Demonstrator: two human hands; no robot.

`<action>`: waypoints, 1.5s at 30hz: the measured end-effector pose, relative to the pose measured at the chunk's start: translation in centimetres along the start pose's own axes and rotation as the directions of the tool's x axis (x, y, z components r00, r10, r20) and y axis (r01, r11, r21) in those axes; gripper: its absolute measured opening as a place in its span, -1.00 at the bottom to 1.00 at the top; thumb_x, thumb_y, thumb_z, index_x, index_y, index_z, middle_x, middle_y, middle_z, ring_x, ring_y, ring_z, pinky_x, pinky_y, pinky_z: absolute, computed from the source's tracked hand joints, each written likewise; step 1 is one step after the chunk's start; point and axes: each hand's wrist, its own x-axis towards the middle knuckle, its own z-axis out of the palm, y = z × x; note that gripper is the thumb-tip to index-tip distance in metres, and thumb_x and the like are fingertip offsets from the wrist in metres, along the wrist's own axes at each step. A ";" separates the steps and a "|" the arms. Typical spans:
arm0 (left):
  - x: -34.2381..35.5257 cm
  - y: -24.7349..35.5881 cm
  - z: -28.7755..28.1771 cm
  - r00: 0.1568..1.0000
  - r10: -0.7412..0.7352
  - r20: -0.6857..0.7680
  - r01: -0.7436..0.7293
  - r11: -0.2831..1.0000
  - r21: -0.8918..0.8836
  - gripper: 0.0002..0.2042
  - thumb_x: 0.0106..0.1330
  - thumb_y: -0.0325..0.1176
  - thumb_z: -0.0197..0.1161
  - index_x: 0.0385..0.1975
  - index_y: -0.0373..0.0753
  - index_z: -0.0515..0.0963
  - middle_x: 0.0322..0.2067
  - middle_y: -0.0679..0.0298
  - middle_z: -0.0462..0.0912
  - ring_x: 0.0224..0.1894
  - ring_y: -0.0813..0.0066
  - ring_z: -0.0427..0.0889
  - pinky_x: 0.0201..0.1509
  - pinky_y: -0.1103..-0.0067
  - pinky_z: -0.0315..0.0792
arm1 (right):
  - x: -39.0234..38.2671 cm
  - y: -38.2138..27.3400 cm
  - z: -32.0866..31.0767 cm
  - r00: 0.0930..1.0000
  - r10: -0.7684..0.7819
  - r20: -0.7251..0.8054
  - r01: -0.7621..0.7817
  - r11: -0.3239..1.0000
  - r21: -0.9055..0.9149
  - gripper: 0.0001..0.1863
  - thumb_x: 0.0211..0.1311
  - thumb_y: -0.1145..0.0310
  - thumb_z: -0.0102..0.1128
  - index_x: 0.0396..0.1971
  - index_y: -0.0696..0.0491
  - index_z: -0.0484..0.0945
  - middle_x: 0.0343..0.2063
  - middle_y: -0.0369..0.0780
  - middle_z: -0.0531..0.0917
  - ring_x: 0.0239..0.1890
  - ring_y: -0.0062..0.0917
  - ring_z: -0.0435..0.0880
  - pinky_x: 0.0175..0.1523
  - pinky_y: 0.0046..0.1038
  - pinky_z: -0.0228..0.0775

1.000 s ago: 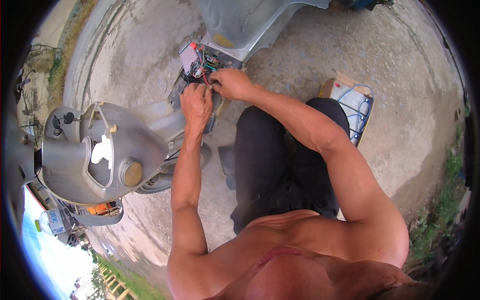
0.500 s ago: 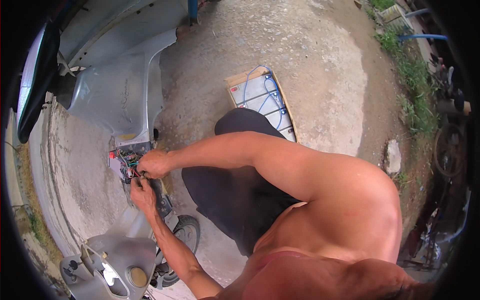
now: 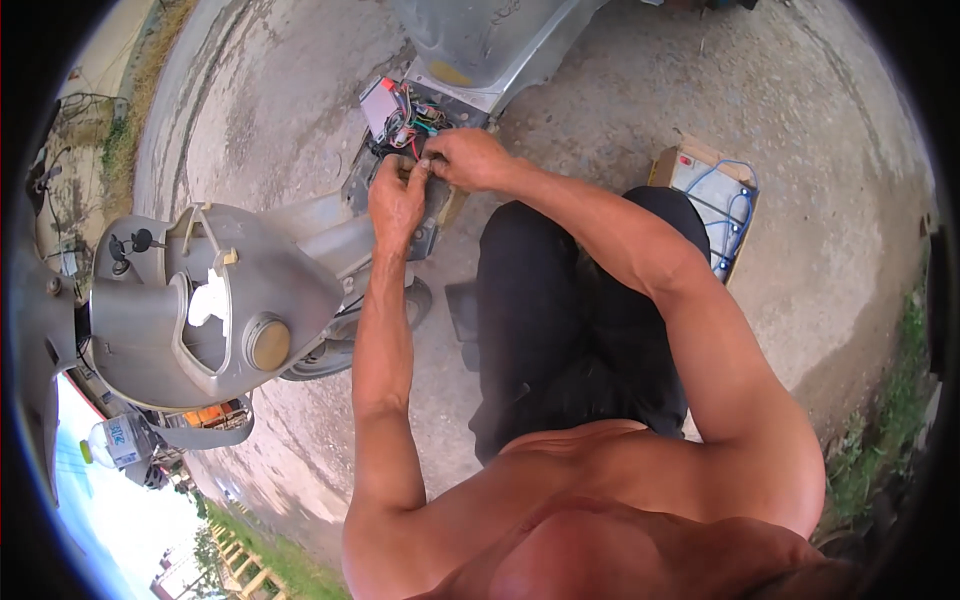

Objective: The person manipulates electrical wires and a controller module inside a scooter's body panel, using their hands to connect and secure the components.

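A grey electric scooter (image 3: 300,230) stands at my left, with its floor compartment uncovered. Inside lies a tangle of coloured wires (image 3: 408,128) beside a silver box (image 3: 379,106). My left hand (image 3: 397,200) reaches up to the near edge of this compartment, thumb and fingers pinched together. From the right, my right hand (image 3: 468,160) meets it, also closed in a pinch. Their fingertips almost touch. A thin red wire (image 3: 415,148) runs down to them, and both hands seem to grip it; its end is hidden by the fingers.
A cardboard box (image 3: 672,165) holding several grey batteries (image 3: 715,190) with blue wires sits beyond my right knee. The scooter's front panel (image 3: 150,340) carries keys and a white cloth or paper. A plastic bottle (image 3: 112,440) is at the lower left. Grass (image 3: 890,400) grows at the right.
My view has turned, so the scooter and both hands appear farther right and higher. The hands stay pinched together by the wires, and more of the scooter's front shows.
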 end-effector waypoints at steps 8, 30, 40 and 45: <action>-0.9 -0.7 0.9 0.998 -0.049 -0.024 0.049 0.999 -0.002 -0.66 0.36 -0.13 0.17 -0.38 -0.35 0.61 -0.48 -0.14 0.63 -0.34 -0.19 0.64 -0.24 0.20 0.48 | -0.3 0.0 0.5 0.999 -0.049 -0.006 0.049 0.999 -0.005 -0.76 0.20 0.21 0.22 -0.23 0.02 0.66 -0.22 -0.08 0.70 -0.10 -0.07 0.67 -0.03 -0.06 0.50; 0.1 -3.0 2.1 0.982 -0.151 -0.116 0.142 0.986 -0.084 -0.69 0.35 -0.18 0.22 -0.39 -0.36 0.62 -0.61 0.06 0.63 -0.47 0.20 0.66 -0.32 0.34 0.50 | -0.1 -0.6 0.5 0.999 -0.036 -0.002 0.036 0.999 -0.022 -0.75 0.16 0.24 0.25 -0.22 0.04 0.65 -0.24 -0.09 0.70 -0.14 -0.07 0.67 -0.08 -0.08 0.50; 2.1 -2.0 1.0 0.842 -0.409 0.352 0.539 0.669 -0.511 -0.81 0.38 -0.26 0.20 -0.36 -0.24 0.63 -0.51 0.37 0.63 -0.60 0.68 0.43 -0.56 0.69 0.23 | -0.6 -0.3 0.3 0.999 -0.036 -0.003 0.036 0.999 -0.032 -0.77 0.21 0.24 0.23 -0.19 0.01 0.64 -0.19 -0.10 0.69 -0.08 -0.08 0.67 0.01 -0.05 0.49; 2.8 -4.1 1.8 0.788 -0.484 0.381 0.599 0.458 -0.657 -0.84 0.36 -0.30 0.20 -0.41 -0.22 0.58 -0.55 0.36 0.61 -0.64 0.63 0.41 -0.58 0.67 0.22 | -0.6 -0.9 0.3 0.998 -0.066 0.003 0.066 0.995 -0.072 -0.77 0.23 0.25 0.21 -0.17 0.00 0.63 -0.19 -0.10 0.69 -0.08 -0.08 0.66 0.00 -0.04 0.50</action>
